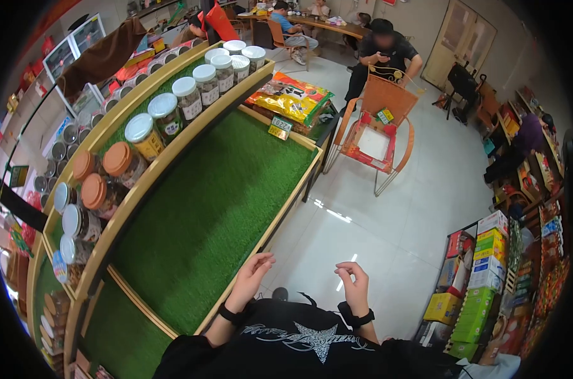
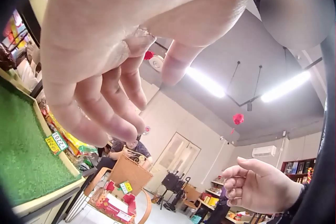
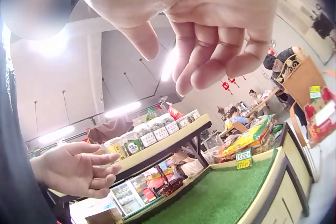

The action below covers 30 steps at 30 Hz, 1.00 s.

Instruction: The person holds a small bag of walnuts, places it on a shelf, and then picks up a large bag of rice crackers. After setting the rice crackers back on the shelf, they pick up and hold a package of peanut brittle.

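Note:
Both hands hover in front of the torso with loosely bent fingers and hold nothing. The left hand (image 1: 251,282) is beside the near edge of a display shelf lined with green turf (image 1: 210,196). Over the floor, a short way to its right, the right hand (image 1: 354,287) is raised with its fingers toward the left. In the left wrist view the left fingers (image 2: 113,98) hang relaxed, thumb apart. The right wrist view likewise shows the right fingers (image 3: 210,56) loosely curled around nothing. A price tag (image 1: 280,127) stands at the turf's far end.
Lidded jars (image 1: 188,98) line the upper shelf at left. Yellow and red food bags (image 1: 292,98) lie beyond the turf. A brown chair (image 1: 378,126) holds a red-edged box; a seated person (image 1: 387,50) is behind it. Stacked cartons (image 1: 476,303) and shelves stand along the right.

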Tool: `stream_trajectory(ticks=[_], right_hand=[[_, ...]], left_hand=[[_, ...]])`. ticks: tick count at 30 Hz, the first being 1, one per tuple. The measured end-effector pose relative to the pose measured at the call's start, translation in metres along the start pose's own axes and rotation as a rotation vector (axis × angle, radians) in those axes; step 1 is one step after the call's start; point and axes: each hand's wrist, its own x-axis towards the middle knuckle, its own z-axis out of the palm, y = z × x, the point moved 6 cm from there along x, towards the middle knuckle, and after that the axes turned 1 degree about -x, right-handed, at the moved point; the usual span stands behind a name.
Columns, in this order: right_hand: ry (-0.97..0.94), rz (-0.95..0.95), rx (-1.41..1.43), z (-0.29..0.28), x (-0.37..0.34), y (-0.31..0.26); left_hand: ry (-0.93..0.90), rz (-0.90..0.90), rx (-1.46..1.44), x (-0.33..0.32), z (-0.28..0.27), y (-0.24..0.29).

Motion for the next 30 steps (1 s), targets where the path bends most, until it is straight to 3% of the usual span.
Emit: stream_trajectory(ticks=[6,14,22,30], right_hand=[[0.034,0.010,0.028,0.008,0.025,0.000],[0.047,0.103,0.030,-0.016,0.060,0.026],[0.029,-0.005,0.007,-0.074,0.145,0.018],[0.035,0.047,0.015,-0.159,0.222,0.046]], left_hand=[[-0.049,-0.053,0.050,0.033,-0.003,0.000],[-0.110,-0.079,0.030,0.069,0.032,-0.005],[-0.142,-0.045,0.058,0.142,0.116,0.016],[-0.191,-0.001,0.034,0.225,0.203,0.016]])
